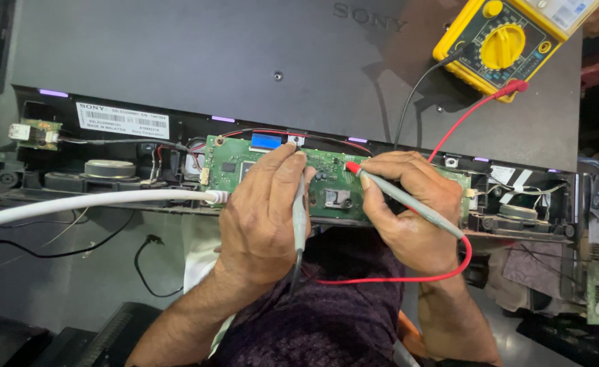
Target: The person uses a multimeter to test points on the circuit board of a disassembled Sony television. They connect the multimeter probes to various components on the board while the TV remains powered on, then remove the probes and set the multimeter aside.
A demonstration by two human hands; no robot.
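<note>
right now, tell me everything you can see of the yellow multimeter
The yellow multimeter lies face up on the dark grey back panel at the top right, turned at an angle, its upper corner cut off by the frame. It looks like plastic, with a round yellow dial on a dark face and a pale display. A black lead and a red lead are plugged into its lower edge and run down toward the hands. No hand touches it.

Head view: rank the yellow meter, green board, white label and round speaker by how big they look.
1. Green board, partly hidden by both hands.
2. Yellow meter, cut off by the frame edge.
3. White label.
4. Round speaker.
The last two look close.
</note>
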